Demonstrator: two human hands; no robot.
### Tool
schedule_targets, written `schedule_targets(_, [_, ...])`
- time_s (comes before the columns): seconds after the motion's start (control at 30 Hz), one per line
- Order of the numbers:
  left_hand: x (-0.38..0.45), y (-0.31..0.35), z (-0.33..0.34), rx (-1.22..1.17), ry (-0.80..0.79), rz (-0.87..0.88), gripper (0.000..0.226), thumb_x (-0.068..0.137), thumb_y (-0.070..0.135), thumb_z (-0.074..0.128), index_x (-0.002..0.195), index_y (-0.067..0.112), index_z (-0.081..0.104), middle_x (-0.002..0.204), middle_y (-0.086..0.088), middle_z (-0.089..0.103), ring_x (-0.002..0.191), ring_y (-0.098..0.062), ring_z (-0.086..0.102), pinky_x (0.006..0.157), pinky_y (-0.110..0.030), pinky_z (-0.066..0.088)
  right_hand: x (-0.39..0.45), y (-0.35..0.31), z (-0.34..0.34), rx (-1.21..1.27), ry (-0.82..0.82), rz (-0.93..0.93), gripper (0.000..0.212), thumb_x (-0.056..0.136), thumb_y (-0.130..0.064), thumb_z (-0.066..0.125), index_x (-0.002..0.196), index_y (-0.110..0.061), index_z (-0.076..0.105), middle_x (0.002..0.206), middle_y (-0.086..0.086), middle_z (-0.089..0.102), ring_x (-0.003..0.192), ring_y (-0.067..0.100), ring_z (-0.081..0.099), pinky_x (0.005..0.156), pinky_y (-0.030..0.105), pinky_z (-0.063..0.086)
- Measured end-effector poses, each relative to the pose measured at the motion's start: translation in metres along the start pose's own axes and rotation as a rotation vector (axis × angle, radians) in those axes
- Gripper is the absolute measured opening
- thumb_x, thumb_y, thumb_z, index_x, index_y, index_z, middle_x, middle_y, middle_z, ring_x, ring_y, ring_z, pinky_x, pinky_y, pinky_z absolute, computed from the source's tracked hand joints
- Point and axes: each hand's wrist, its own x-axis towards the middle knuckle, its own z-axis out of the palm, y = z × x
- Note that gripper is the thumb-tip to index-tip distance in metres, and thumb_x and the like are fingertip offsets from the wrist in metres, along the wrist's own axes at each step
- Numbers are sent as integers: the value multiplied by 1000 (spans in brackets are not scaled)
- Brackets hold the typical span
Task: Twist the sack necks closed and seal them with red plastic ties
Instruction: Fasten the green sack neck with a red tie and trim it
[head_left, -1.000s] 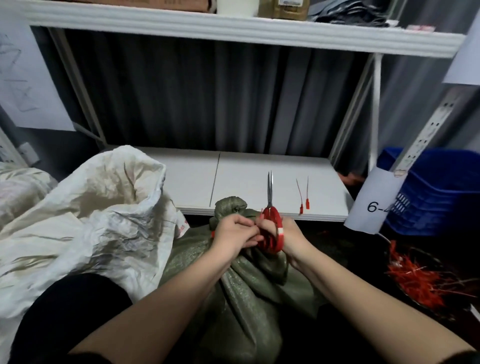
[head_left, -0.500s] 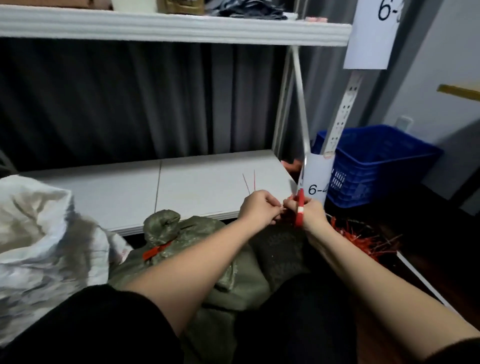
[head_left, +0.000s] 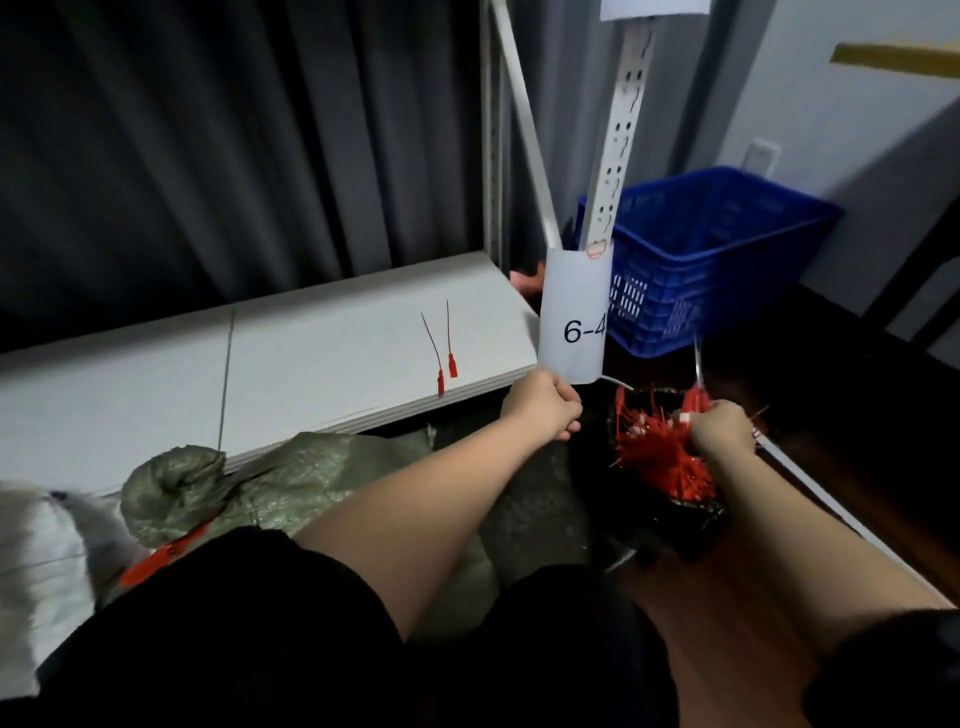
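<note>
Dark pleated curtains hang behind a low white shelf (head_left: 322, 358), where two loose red plastic ties (head_left: 445, 353) lie side by side near its right end. At the near left, a green woven sack (head_left: 270, 483) lies against the shelf edge — its neck twisted into a knot and cinched with a red tie (head_left: 161, 558). A pale sack (head_left: 36, 566) sits to its left, blurred.

Both bare arms reach out to the right of the sacks. The left hand (head_left: 543, 408) is curled into a fist, just below a paper label marked "6-4" (head_left: 576, 322) wrapped around the shelf post; whether it holds anything cannot be told. The right hand (head_left: 722, 428) grips red-handled scissors (head_left: 697, 387) — blades pointing up and away — directly over a heap of red ties (head_left: 654, 457) in a dark container on the wooden floor. A blue plastic crate (head_left: 727, 260) stands at the far right against the grey wall.
</note>
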Motion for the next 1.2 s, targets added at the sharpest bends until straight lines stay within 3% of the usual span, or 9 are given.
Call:
schedule_targets(0.17, [11,-15,-2,31,8,-18,20,85,4,60,69,16,59,78,-5,67,68,-16,68,66,-29,59,6,15,2,-170,34,21,47,87,-44,57,98,1,65,105,27,64,98,43,60,78,39,46])
schedule_targets(0.33, [8,-17,-8,12,-12,-32,15,87,9,57,73,15,58,79,-5,68,67,-17,67,62,-28,57,-13,5,-2,-306,75,-74,49,86,-54,47,94,-10,68,93,17,67,90,39,63,79,41,52])
schedule_targets(0.47, [-6,-8,-18,-54,-105,-62,8,92,17,53,87,13,57,77,-3,64,60,-16,62,52,-23,49,-45,-37,-3,-367,65,-226,47,87,-55,42,102,-19,66,102,17,68,98,39,63,82,40,48])
schedule_targets(0.67, [-37,11,-59,-119,-139,-53,38,97,37,45,119,6,49,103,-14,62,67,-20,65,49,-24,52,-111,-120,14,-403,33,-494,42,89,-47,44,106,-16,65,105,15,67,98,36,63,73,34,42])
schedule_targets(0.77, [-54,13,-91,-247,-96,-48,38,97,40,44,113,6,49,98,-16,60,66,-24,66,54,-26,54,-143,-155,27,-417,-3,-591,39,90,-40,46,110,-11,64,108,15,67,100,35,62,77,34,46])
schedule_targets(0.9, [-76,5,-137,-364,-12,-21,28,94,35,54,97,7,54,82,-12,65,56,-18,68,56,-25,56,-177,-191,46,-422,-15,-686,35,86,-39,53,101,-10,66,104,13,68,98,32,63,74,32,46])
schedule_targets(1.03, [-86,-8,-168,-433,13,-10,16,93,16,58,84,3,54,73,-14,65,49,-8,67,53,-17,56,-205,-215,66,-437,-41,-747,36,85,-42,56,99,-10,66,101,12,68,97,32,63,72,30,44])
schedule_targets(1.2, [-70,-27,-198,-401,208,-67,15,93,6,55,79,0,53,70,-15,63,41,-6,63,46,-14,53,-214,-238,97,-347,-311,-730,25,78,-39,63,84,-15,61,90,8,69,89,29,65,75,32,49])
